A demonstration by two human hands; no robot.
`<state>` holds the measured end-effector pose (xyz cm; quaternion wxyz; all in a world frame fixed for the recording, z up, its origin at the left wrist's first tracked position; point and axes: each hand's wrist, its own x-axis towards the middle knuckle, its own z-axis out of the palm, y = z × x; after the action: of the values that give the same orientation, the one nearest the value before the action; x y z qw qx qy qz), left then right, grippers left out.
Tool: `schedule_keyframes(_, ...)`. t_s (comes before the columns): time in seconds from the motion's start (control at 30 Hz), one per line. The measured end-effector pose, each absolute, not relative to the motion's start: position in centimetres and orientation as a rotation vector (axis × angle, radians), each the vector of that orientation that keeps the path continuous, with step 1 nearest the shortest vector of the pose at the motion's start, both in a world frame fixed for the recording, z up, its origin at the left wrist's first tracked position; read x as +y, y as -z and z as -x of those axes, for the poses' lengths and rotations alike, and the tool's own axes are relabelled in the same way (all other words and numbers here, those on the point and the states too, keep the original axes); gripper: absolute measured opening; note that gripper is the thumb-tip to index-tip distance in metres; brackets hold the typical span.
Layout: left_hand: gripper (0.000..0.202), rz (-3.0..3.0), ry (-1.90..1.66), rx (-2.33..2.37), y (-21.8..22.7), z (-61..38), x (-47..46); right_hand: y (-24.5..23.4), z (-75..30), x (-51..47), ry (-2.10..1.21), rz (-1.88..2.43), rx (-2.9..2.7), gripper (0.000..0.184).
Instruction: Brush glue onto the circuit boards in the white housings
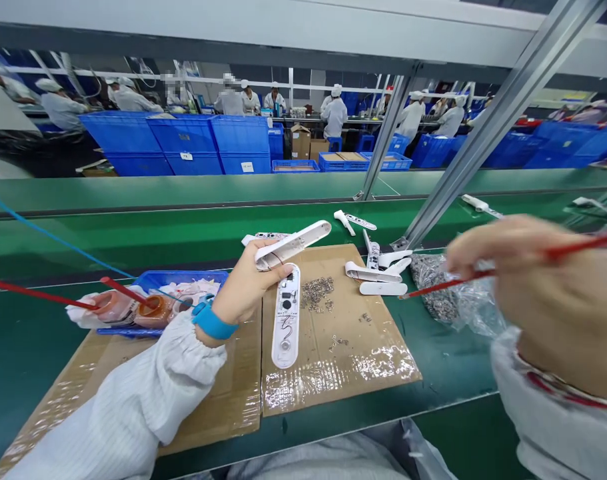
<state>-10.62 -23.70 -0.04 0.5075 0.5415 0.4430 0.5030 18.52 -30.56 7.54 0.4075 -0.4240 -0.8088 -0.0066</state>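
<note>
My left hand grips a long white plastic casing by one end, tilted above the cardboard sheet. Just below that hand, a white casing with an exposed circuit board and thin wires lies on the sheet. My right hand holds a thin red-handled stick with its tip pointing left. That tip ends above the green bench, near a clear plastic bag of small metal parts. A scatter of tiny metal parts lies on the cardboard between my hands.
Several white casing parts lie at the sheet's far corner. To the left, a blue tray holds orange-stained cups with red sticks. A second cardboard sheet lies beside the first. Metal frame posts rise behind; co-workers and blue crates stand beyond.
</note>
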Motion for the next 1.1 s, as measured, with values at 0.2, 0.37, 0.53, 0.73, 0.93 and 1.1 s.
schedule_keyframes(0.2,0.049,-1.160,-1.001,1.195,1.5,12.5,-26.0,2.1,-13.7,-23.7,-0.326,1.597,-2.580,0.025)
schedule_keyframes(0.37,0.052,-1.080,-0.945,1.203,2.1,13.8,-27.4,7.7,-11.5,-21.6,-0.361,1.529,-2.728,0.009)
schedule_keyframes(0.53,0.051,-1.078,-0.913,1.209,2.2,14.6,-27.9,8.9,-10.1,-21.0,-0.318,1.544,-2.784,0.008)
schedule_keyframes(0.73,0.048,-1.018,-0.885,1.223,2.2,14.6,-27.9,8.5,-9.8,-21.5,-0.329,1.423,-2.828,0.005)
schedule_keyframes(0.93,0.035,-0.877,-0.855,1.104,1.7,14.6,-27.8,4.6,-11.8,-23.0,-0.403,1.386,-2.708,0.020)
schedule_keyframes(1.1,0.036,-0.707,-0.776,0.983,1.2,14.5,-27.6,0.1,-14.0,-24.8,-0.463,1.030,-2.506,0.028)
